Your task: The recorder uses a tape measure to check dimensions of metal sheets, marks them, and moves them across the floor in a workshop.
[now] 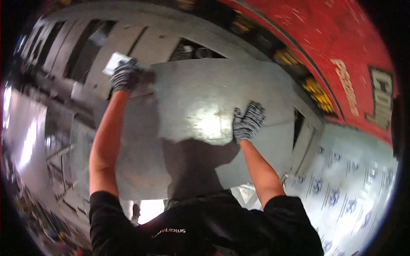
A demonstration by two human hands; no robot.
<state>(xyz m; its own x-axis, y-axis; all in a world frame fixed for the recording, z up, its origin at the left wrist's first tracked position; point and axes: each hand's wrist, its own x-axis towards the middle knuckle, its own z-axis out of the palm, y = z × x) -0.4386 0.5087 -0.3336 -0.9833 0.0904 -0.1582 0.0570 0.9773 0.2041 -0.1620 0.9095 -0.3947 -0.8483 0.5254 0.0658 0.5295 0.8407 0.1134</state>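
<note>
The left hand point(124, 76) gripped a white cloth-like piece point(114, 62); the right hand point(249, 122), best kept flat, lay spread on the grey sheet point(188, 91) beneath.

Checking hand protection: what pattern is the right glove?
The right glove is mottled black and white, best seen in the head view.

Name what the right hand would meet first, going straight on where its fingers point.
Beyond the grey sheet, the right hand would probably first meet the dark strip with yellow parts beside the red panel, though depth is unclear.
</note>
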